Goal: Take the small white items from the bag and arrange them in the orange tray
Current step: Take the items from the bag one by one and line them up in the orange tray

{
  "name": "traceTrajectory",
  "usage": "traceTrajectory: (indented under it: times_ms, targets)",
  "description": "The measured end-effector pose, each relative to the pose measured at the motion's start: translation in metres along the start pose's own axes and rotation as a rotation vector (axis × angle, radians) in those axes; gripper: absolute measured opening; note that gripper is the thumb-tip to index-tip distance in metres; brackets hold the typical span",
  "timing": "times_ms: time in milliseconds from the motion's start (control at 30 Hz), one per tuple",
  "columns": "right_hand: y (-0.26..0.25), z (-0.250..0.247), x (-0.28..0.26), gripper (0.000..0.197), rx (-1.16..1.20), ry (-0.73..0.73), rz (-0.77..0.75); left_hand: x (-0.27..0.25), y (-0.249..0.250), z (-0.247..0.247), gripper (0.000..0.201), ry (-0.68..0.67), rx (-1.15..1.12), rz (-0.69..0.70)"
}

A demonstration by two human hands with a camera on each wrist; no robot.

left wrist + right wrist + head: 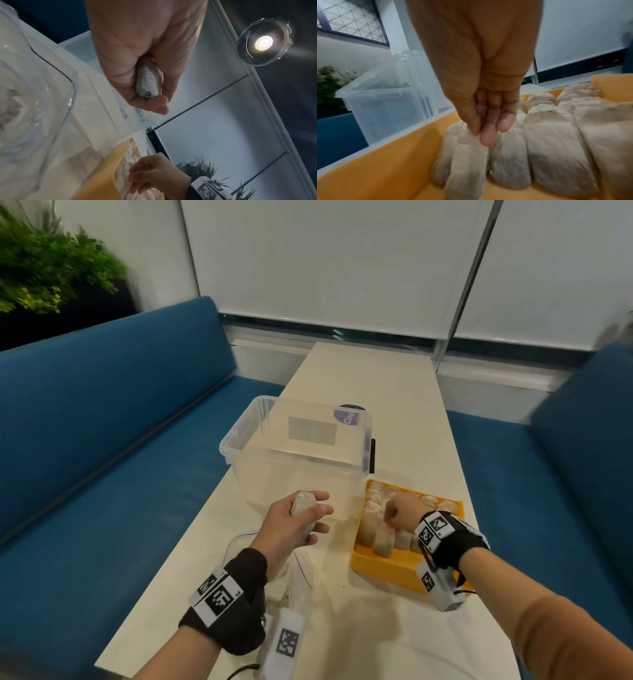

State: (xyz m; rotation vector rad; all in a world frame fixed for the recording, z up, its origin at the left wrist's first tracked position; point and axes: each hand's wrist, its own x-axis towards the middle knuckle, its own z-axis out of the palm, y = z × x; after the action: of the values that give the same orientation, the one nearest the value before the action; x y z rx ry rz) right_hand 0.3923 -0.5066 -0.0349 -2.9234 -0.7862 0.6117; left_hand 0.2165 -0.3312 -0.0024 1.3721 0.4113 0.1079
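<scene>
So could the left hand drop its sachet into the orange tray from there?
Probably yes: the left hand grips a sachet beside the orange tray, whose near end is bare, though the right hand is over the rows.

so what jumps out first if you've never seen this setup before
The orange tray at the table's right, already packed with rows of small white sachets, catches the eye first. The right hand reaches into it, fingertips on one sachet. Left of it, the left hand holds another sachet in its grip, just in front of the empty clear plastic tub.
</scene>
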Motion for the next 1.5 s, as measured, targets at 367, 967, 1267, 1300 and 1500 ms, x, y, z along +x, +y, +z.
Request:
traceTrajectory:
  times_ms: [367,967,1267,1300,1500]
  targets:
    - [-0.001,-0.015,-0.004,0.024,0.104,0.171,-0.023,-0.006,0.004,0.000,0.048,-0.041,-0.256,-0.200]
    - [-0.070,-0.053,-0.103,0.008,0.403,0.283,-0.449,-0.008,0.021,0.033,0.089,-0.293,-0.249,-0.322]
    - [-0.062,-0.055,-0.101,0.014,0.373,0.226,-0.438,-0.007,0.021,0.040,0.087,-0.330,-0.175,-0.287]
    - [-0.059,-0.058,-0.101,0.013,0.414,0.221,-0.434,-0.007,0.020,0.040,0.086,-0.328,-0.175,-0.282]
    - [-0.032,-0.084,-0.103,0.010,0.482,0.303,-0.395,-0.006,0.011,0.032,0.074,-0.292,-0.096,-0.273]
